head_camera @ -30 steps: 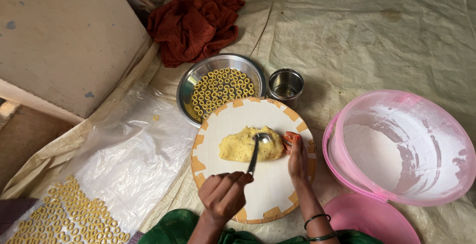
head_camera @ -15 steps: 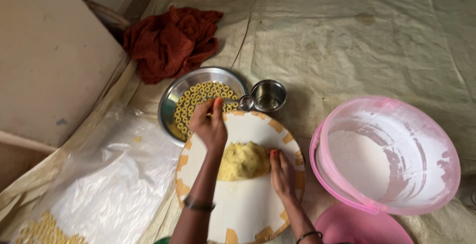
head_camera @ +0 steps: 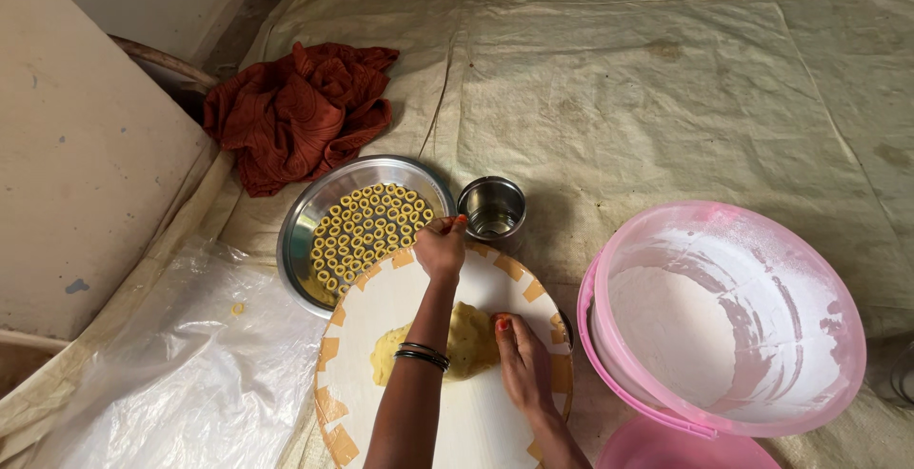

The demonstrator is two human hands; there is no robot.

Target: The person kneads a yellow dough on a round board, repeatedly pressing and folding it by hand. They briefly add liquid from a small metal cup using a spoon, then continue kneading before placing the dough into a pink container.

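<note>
- Lower left: the plastic sheet [head_camera: 181, 364] lies crumpled beside the board [head_camera: 476, 421]; a knee or sleeve could drag it.
- Centre left: the left hand [head_camera: 441, 248] reaches to the board's far edge, fingertips pinched together on something too small to tell, by the rim of the ring tray [head_camera: 305, 231]. A nudge could scatter rings.
- Just right of it stands the steel cup [head_camera: 492, 208], easily knocked over.
- Centre: the right hand [head_camera: 522, 364], fingers pressed together, rests flat on the dough [head_camera: 473, 340]; it may stick.
- Right: the pink tub [head_camera: 724, 321] holds flour; tipping it would spill.

Probably a home floor for food preparation: pale sheeting [head_camera: 666, 98], steel plate of rings [head_camera: 367, 226], floured pink tub [head_camera: 724, 317].
</note>
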